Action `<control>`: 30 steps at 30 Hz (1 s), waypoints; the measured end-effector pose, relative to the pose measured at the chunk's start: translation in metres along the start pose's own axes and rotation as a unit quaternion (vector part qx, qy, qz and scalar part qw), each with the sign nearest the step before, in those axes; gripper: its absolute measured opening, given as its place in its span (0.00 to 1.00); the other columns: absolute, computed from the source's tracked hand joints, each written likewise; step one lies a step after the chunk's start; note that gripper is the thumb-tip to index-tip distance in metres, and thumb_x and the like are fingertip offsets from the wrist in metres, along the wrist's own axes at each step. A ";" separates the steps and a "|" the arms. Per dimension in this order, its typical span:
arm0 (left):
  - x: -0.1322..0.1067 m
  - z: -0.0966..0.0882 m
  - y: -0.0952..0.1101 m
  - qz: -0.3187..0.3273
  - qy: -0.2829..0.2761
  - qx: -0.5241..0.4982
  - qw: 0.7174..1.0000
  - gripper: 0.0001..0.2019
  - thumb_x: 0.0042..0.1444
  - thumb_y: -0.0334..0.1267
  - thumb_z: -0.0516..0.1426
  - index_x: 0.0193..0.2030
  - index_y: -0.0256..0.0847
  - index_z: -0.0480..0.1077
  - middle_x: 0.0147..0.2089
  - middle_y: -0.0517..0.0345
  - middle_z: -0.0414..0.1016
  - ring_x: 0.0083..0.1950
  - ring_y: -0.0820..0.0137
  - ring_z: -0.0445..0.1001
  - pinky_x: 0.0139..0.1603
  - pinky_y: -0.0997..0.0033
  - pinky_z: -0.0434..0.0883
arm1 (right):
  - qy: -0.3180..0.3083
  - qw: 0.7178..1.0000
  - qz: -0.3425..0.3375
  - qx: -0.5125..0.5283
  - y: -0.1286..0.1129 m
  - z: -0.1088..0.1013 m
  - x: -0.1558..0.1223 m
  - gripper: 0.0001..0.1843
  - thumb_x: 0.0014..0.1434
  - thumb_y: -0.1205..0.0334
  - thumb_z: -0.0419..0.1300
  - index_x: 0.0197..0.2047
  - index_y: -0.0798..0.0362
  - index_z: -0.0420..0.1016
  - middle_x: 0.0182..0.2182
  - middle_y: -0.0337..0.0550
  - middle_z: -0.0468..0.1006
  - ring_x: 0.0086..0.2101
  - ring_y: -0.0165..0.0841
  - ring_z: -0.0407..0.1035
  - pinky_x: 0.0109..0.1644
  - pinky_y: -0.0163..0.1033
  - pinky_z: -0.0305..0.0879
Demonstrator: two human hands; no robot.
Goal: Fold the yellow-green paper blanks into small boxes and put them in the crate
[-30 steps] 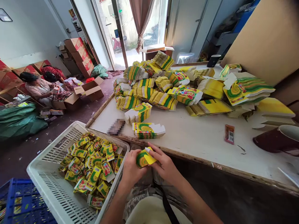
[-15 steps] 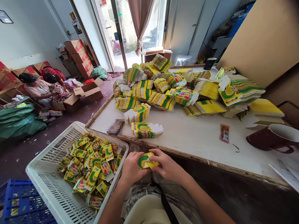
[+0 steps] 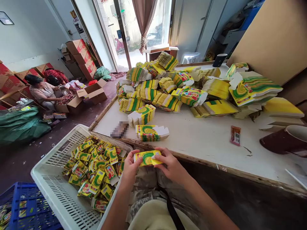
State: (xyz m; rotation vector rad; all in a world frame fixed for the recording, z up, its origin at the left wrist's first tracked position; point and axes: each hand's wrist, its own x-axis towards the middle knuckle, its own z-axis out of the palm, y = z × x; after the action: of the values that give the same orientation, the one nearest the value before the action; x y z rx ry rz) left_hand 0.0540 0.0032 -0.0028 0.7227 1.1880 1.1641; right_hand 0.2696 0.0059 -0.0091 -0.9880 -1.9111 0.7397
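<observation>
Between my hands, just in front of the table's edge, is a small yellow and green cardboard box [image 3: 146,157]. My left hand [image 3: 130,163] grips its left end, thumb on the near side. The fingers of my right hand [image 3: 166,162] are closed on its right end, by a yellow flap. On the table beyond lie two small stacks of flat cartons, a nearer one [image 3: 151,133] and a farther one [image 3: 143,115]. To my left, a white plastic basket [image 3: 45,191] holds a heap of folded yellow boxes [image 3: 96,172].
A large pile of bundled flat cartons [image 3: 153,92] covers the far part of the table [image 3: 203,137]. A small red packet [image 3: 235,135] and a dark mug [image 3: 283,140] are at the right. A blue crate [image 3: 31,204] stands low left. Two people sit among cardboard boxes at the far left.
The box now lies stretched out lengthwise between my hands, showing more of its face. My left hand has shifted left to its end. The view has turned slightly.
</observation>
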 end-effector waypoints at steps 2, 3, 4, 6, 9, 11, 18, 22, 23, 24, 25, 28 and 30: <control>0.000 0.000 -0.001 0.009 0.006 0.001 1.000 0.30 0.38 0.46 0.73 0.47 0.37 0.70 0.35 0.55 0.80 0.33 0.67 0.79 0.38 0.69 0.75 | -0.051 0.999 0.009 0.008 -0.002 -0.002 -0.002 0.09 0.61 0.66 0.62 0.45 0.49 0.77 0.55 0.53 0.69 0.49 0.42 0.74 0.47 0.45 0.76; 0.000 0.001 -0.001 0.013 0.008 0.004 1.000 0.30 0.39 0.45 0.73 0.47 0.37 0.70 0.34 0.55 0.80 0.33 0.68 0.79 0.37 0.69 0.75 | -0.068 0.997 0.015 0.014 -0.002 -0.002 -0.003 0.09 0.59 0.66 0.63 0.45 0.49 0.77 0.55 0.53 0.69 0.48 0.41 0.74 0.45 0.43 0.76; 0.000 0.002 -0.002 0.015 0.007 0.009 1.000 0.29 0.39 0.45 0.73 0.46 0.37 0.70 0.33 0.56 0.80 0.32 0.68 0.78 0.36 0.70 0.75 | -0.073 0.997 0.021 0.017 -0.003 -0.002 -0.003 0.10 0.58 0.66 0.64 0.44 0.49 0.76 0.54 0.53 0.69 0.47 0.41 0.74 0.43 0.42 0.76; 0.000 0.004 -0.001 0.017 -0.001 0.020 1.000 0.28 0.40 0.46 0.73 0.45 0.37 0.71 0.33 0.56 0.80 0.32 0.69 0.78 0.36 0.71 0.75 | -0.042 0.998 0.030 0.020 -0.004 0.001 -0.003 0.09 0.57 0.66 0.65 0.42 0.49 0.76 0.53 0.52 0.70 0.50 0.43 0.73 0.47 0.44 0.75; -0.002 0.007 0.004 0.023 -0.011 0.023 0.999 0.27 0.40 0.48 0.72 0.44 0.37 0.71 0.34 0.56 0.81 0.32 0.68 0.79 0.36 0.71 0.75 | 0.031 0.999 0.032 0.029 -0.005 0.008 -0.001 0.06 0.58 0.66 0.63 0.40 0.49 0.75 0.56 0.52 0.70 0.55 0.45 0.69 0.57 0.50 0.70; -0.004 0.009 0.008 0.026 -0.009 0.018 0.999 0.28 0.39 0.48 0.72 0.44 0.38 0.71 0.33 0.56 0.80 0.32 0.69 0.78 0.35 0.71 0.74 | 0.043 0.997 0.031 0.051 -0.006 0.010 0.000 0.09 0.59 0.64 0.64 0.44 0.49 0.74 0.58 0.52 0.69 0.57 0.45 0.68 0.59 0.51 0.68; -0.012 0.007 0.014 0.032 -0.016 0.057 0.998 0.27 0.43 0.51 0.70 0.45 0.38 0.70 0.33 0.57 0.79 0.32 0.69 0.77 0.35 0.71 0.74 | 0.031 0.992 0.101 0.075 -0.014 0.018 0.006 0.30 0.52 0.61 0.69 0.57 0.50 0.66 0.53 0.50 0.72 0.53 0.45 0.70 0.59 0.52 0.67; -0.015 -0.038 0.035 0.114 0.098 0.177 0.973 0.24 0.45 0.53 0.67 0.44 0.39 0.73 0.33 0.58 0.75 0.31 0.70 0.73 0.33 0.72 0.71 | 0.006 0.991 0.084 0.100 -0.006 0.017 0.022 0.41 0.51 0.57 0.71 0.65 0.50 0.60 0.59 0.55 0.68 0.53 0.45 0.71 0.57 0.52 0.70; -0.015 -0.056 0.043 0.142 0.158 0.225 0.951 0.24 0.46 0.54 0.66 0.43 0.39 0.74 0.31 0.60 0.73 0.28 0.71 0.70 0.31 0.72 0.69 | 0.022 0.993 0.082 0.086 -0.002 0.013 0.031 0.38 0.53 0.57 0.70 0.64 0.50 0.62 0.58 0.54 0.70 0.51 0.45 0.72 0.55 0.52 0.71; -0.014 -0.075 0.050 0.167 0.233 0.280 0.916 0.23 0.47 0.55 0.64 0.43 0.40 0.74 0.28 0.62 0.68 0.26 0.72 0.65 0.30 0.71 0.68 | 0.048 0.994 0.079 0.056 0.004 0.009 0.041 0.32 0.56 0.57 0.68 0.61 0.50 0.65 0.55 0.53 0.73 0.50 0.44 0.73 0.55 0.52 0.71; -0.013 -0.095 0.057 0.183 0.299 0.341 0.872 0.22 0.49 0.55 0.62 0.43 0.40 0.75 0.27 0.62 0.65 0.27 0.70 0.64 0.31 0.69 0.68 | 0.080 0.994 0.079 0.013 0.009 0.004 0.052 0.24 0.59 0.58 0.65 0.58 0.50 0.69 0.51 0.52 0.75 0.50 0.45 0.72 0.56 0.52 0.70; -0.009 -0.141 0.066 0.199 0.396 0.500 0.744 0.20 0.49 0.51 0.59 0.44 0.38 0.76 0.37 0.52 0.66 0.42 0.57 0.69 0.48 0.54 0.70 | 0.106 0.979 0.099 -0.144 0.027 -0.003 0.084 0.16 0.61 0.65 0.62 0.53 0.52 0.72 0.47 0.53 0.78 0.49 0.47 0.71 0.55 0.53 0.68; -0.006 -0.154 0.061 0.206 0.405 0.544 0.705 0.22 0.48 0.50 0.60 0.46 0.37 0.75 0.45 0.45 0.68 0.54 0.49 0.67 0.58 0.46 0.66 | 0.081 0.968 0.119 -0.204 0.037 0.000 0.098 0.17 0.58 0.70 0.62 0.52 0.55 0.73 0.45 0.55 0.78 0.48 0.49 0.71 0.53 0.53 0.67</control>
State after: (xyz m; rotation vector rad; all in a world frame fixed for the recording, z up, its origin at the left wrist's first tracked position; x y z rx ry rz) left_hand -0.1107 -0.0053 0.0124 1.4881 2.6716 1.0702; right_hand 0.2498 0.1080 0.0023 -1.5047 -1.8566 0.3830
